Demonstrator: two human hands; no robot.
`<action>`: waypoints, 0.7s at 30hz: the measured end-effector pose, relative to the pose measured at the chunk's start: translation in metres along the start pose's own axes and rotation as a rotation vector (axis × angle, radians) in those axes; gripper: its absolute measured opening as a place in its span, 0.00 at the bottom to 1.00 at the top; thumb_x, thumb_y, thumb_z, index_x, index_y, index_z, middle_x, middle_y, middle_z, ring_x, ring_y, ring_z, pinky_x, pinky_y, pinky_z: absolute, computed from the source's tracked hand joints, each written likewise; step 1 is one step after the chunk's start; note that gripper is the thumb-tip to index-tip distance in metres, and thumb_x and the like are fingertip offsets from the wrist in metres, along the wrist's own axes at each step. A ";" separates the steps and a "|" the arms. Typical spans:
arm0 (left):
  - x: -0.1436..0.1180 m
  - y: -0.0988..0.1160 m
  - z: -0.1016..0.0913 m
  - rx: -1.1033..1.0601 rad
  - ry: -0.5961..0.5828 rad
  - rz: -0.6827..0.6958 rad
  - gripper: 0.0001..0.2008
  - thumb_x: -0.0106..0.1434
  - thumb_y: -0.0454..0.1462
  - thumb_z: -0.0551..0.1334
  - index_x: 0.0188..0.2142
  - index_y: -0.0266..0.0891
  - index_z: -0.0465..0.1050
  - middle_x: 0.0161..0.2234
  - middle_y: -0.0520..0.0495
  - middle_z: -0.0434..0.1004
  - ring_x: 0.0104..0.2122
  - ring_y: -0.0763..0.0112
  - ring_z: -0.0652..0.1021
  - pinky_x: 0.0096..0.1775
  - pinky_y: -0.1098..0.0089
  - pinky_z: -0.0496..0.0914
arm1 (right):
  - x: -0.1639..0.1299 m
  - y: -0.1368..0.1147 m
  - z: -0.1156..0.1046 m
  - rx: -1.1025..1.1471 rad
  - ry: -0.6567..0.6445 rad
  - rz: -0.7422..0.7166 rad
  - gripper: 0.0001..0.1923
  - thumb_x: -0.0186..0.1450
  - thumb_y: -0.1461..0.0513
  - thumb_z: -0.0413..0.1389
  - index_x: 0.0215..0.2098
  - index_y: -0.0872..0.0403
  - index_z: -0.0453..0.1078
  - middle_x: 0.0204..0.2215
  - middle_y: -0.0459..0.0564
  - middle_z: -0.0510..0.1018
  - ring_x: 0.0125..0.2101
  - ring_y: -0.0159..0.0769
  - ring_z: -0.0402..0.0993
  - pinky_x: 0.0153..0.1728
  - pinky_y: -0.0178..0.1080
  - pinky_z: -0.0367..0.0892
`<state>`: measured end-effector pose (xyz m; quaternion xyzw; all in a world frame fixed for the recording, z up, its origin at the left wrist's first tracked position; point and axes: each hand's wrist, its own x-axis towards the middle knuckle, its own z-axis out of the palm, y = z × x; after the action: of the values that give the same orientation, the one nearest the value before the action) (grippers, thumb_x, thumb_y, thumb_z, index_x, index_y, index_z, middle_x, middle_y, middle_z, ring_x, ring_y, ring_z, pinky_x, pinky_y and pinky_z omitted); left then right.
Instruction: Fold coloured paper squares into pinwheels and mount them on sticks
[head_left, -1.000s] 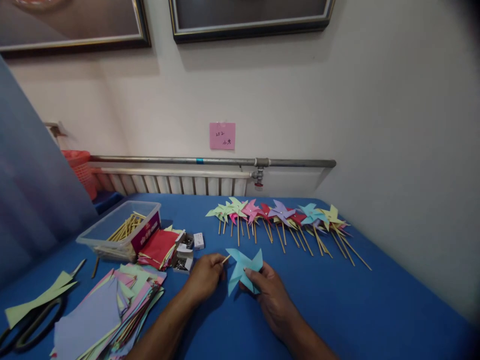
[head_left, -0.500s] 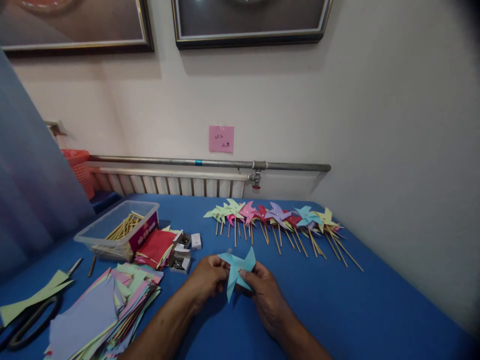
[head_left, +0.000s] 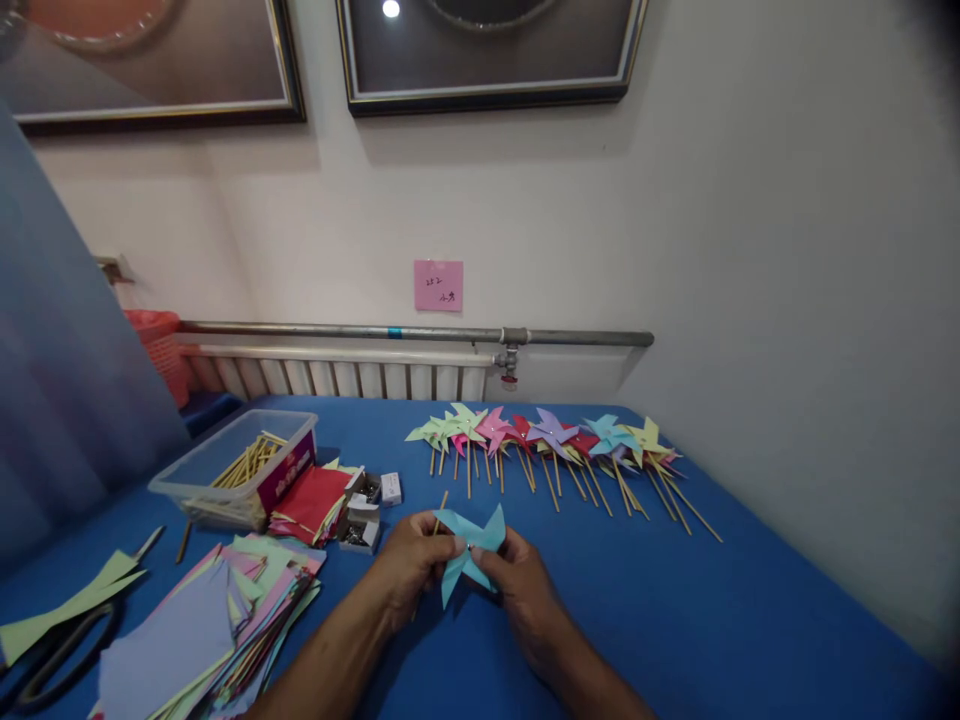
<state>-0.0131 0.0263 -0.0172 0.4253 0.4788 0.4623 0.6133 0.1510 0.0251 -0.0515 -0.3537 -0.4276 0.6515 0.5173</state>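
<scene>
A light blue paper pinwheel (head_left: 474, 532) with a small shiny pin at its centre is between my two hands, above the blue table. My left hand (head_left: 414, 558) is closed at its left side, thumb resting on the paper near the pin. A thin wooden stick (head_left: 442, 505) also passes through the left fingers, its top poking out above them. On the right, my right hand (head_left: 520, 580) pinches the paper, thumb in front near the centre and fingers behind. Whether the stick meets the pinwheel is hidden.
Finished pinwheels (head_left: 551, 430) lie in a row at the back right. To the left are a clear box (head_left: 180, 480) of sticks, red paper squares (head_left: 311, 502), small boxes of pins (head_left: 358, 530), a coloured paper stack (head_left: 172, 640) and scissors (head_left: 67, 660).
A stick now shows upright in my left hand. My left thumb has come onto the pinwheel's face, the pinwheel has turned slightly, and the pin shows at its centre. The camera view has tilted up slightly.
</scene>
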 end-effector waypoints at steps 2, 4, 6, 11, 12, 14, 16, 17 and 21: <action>0.001 -0.001 0.000 -0.006 0.014 0.009 0.16 0.43 0.42 0.74 0.27 0.37 0.74 0.15 0.56 0.65 0.15 0.79 0.61 0.19 0.73 0.49 | 0.002 0.002 -0.002 -0.021 -0.012 -0.010 0.18 0.55 0.53 0.75 0.40 0.53 0.83 0.31 0.48 0.85 0.31 0.39 0.76 0.38 0.39 0.72; 0.001 0.000 0.000 -0.002 0.034 0.008 0.15 0.42 0.42 0.74 0.26 0.38 0.74 0.15 0.56 0.65 0.15 0.79 0.61 0.19 0.73 0.50 | 0.005 0.004 -0.004 -0.027 -0.015 -0.015 0.18 0.54 0.53 0.75 0.39 0.53 0.83 0.30 0.47 0.84 0.31 0.39 0.76 0.38 0.40 0.72; 0.001 0.001 0.000 0.001 0.036 0.008 0.15 0.41 0.42 0.73 0.26 0.38 0.74 0.14 0.57 0.65 0.15 0.79 0.61 0.19 0.73 0.49 | 0.006 0.005 -0.005 -0.026 -0.012 -0.017 0.19 0.53 0.53 0.75 0.39 0.53 0.83 0.29 0.47 0.84 0.30 0.40 0.76 0.38 0.40 0.72; 0.000 0.001 0.001 0.015 0.025 0.016 0.15 0.41 0.41 0.73 0.26 0.38 0.74 0.14 0.57 0.64 0.14 0.80 0.59 0.19 0.72 0.47 | 0.004 0.004 -0.004 -0.023 0.000 0.004 0.22 0.54 0.53 0.75 0.44 0.54 0.83 0.32 0.49 0.85 0.32 0.41 0.77 0.36 0.40 0.71; 0.000 0.001 0.001 0.023 0.027 0.015 0.15 0.41 0.41 0.74 0.27 0.38 0.74 0.14 0.57 0.64 0.14 0.80 0.59 0.19 0.73 0.47 | 0.003 0.003 -0.004 -0.023 -0.003 0.007 0.23 0.55 0.53 0.75 0.45 0.54 0.83 0.34 0.50 0.86 0.32 0.41 0.78 0.36 0.39 0.71; -0.001 0.001 0.001 0.040 0.013 0.009 0.16 0.41 0.42 0.74 0.28 0.38 0.74 0.14 0.58 0.64 0.15 0.80 0.59 0.19 0.73 0.48 | 0.002 0.002 -0.005 -0.034 -0.006 0.012 0.24 0.54 0.53 0.75 0.46 0.54 0.83 0.34 0.50 0.86 0.32 0.40 0.77 0.36 0.38 0.70; -0.002 0.003 0.001 0.052 -0.003 0.007 0.16 0.42 0.42 0.74 0.28 0.38 0.74 0.15 0.58 0.64 0.15 0.79 0.59 0.19 0.73 0.48 | 0.002 0.002 -0.006 -0.050 -0.009 0.017 0.23 0.53 0.53 0.75 0.44 0.55 0.83 0.33 0.49 0.85 0.30 0.38 0.76 0.35 0.38 0.69; -0.003 0.003 0.001 0.055 -0.008 0.007 0.16 0.42 0.42 0.74 0.28 0.38 0.74 0.15 0.58 0.63 0.16 0.79 0.59 0.19 0.73 0.49 | 0.002 0.001 -0.007 -0.055 -0.011 0.019 0.22 0.53 0.53 0.75 0.42 0.55 0.83 0.31 0.49 0.85 0.30 0.38 0.75 0.35 0.37 0.68; -0.003 0.005 -0.001 0.048 0.002 0.024 0.17 0.48 0.47 0.72 0.28 0.39 0.72 0.16 0.57 0.66 0.16 0.79 0.61 0.19 0.74 0.50 | 0.003 0.002 -0.009 -0.041 0.005 0.022 0.21 0.53 0.53 0.76 0.39 0.55 0.80 0.29 0.46 0.83 0.29 0.37 0.74 0.35 0.38 0.67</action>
<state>-0.0157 0.0246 -0.0117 0.4451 0.4853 0.4582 0.5970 0.1579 0.0295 -0.0566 -0.3705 -0.4358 0.6474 0.5036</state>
